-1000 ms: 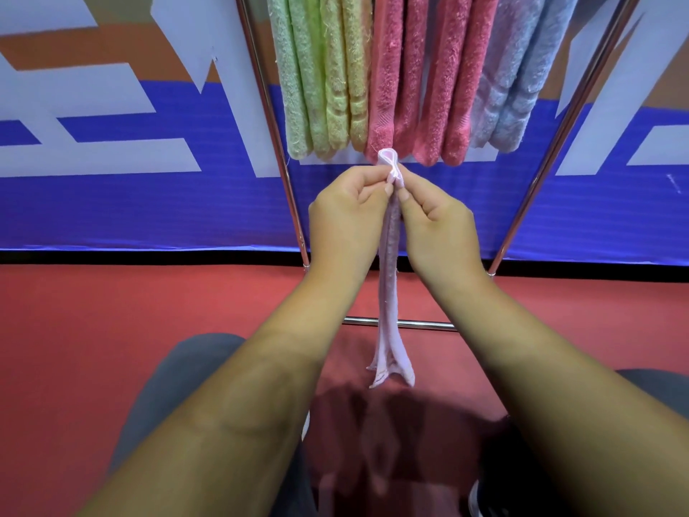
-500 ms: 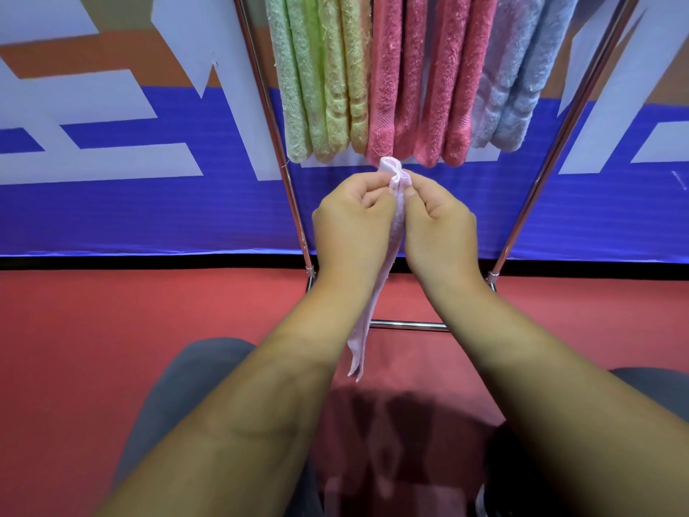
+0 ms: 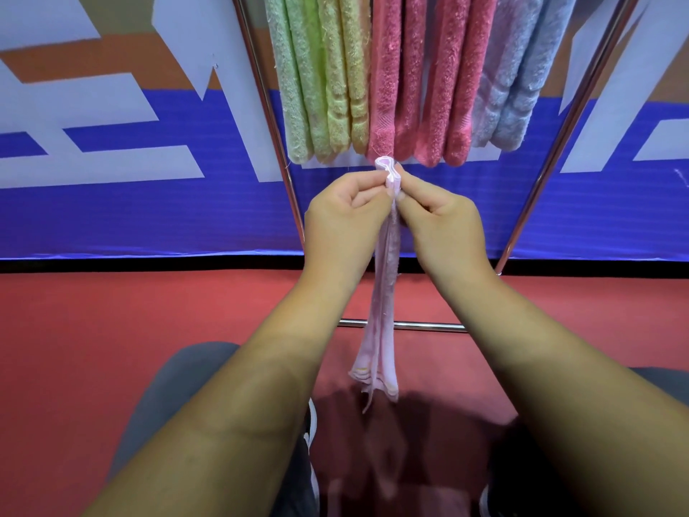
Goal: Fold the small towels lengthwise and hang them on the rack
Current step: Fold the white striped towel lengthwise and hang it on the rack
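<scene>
The left hand (image 3: 345, 222) and right hand (image 3: 441, 223) are both closed in a pinch on the top of the pale pink towel (image 3: 380, 322). Half a second ago its tail swung left — now it hangs straight between the forearms, layers gathered. The lengthwise fold looks settled; hanging on the rack (image 3: 551, 154), beside the pink towels (image 3: 421, 87), remains.

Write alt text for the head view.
Both hands, left and right, pinch the top of a folded pale pink towel that hangs straight down. Behind it, green, yellow, pink and blue towels hang on a metal rack.
</scene>
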Available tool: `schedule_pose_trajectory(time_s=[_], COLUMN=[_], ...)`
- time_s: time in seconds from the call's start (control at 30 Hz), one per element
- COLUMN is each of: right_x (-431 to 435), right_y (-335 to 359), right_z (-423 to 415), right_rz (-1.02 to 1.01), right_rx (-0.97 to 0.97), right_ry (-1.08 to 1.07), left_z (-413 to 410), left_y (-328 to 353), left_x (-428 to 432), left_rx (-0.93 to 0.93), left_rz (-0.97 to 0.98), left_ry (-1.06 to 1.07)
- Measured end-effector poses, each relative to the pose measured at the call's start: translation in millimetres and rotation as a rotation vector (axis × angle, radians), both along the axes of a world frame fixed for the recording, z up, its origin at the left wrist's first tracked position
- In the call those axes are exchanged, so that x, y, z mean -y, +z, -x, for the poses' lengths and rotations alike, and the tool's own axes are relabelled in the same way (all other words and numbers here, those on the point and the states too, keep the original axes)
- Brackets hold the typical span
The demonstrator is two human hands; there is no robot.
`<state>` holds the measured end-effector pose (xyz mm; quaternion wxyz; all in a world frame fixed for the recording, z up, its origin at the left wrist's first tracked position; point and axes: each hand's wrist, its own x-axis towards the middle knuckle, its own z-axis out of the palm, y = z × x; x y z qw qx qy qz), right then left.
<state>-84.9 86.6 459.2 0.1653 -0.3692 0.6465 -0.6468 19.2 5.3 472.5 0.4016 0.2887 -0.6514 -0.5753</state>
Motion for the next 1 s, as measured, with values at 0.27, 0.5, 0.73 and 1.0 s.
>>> schedule_pose_trajectory(time_s=[0.27, 0.5, 0.73, 1.0], right_x=[-1, 0, 3, 3], right_y=[1, 1, -1, 8], right_z=[7, 29, 42, 37], right_rz=[0.038, 0.025, 0.041, 0.111], right_rx=[0.068, 0.229, 0.313, 0.302], right_ry=[0.056, 0.268, 0.214, 0.143], left_z=[-4, -6, -9, -13], left_y=[2, 6, 5, 8], left_x=[6, 20, 31, 36], left_rx=[-0.011, -0.03, -0.061, -0.094], left_rz=[0.019, 0.027, -0.011, -0.056], left_ry=[-0.042, -0.088, -0.079, -0.12])
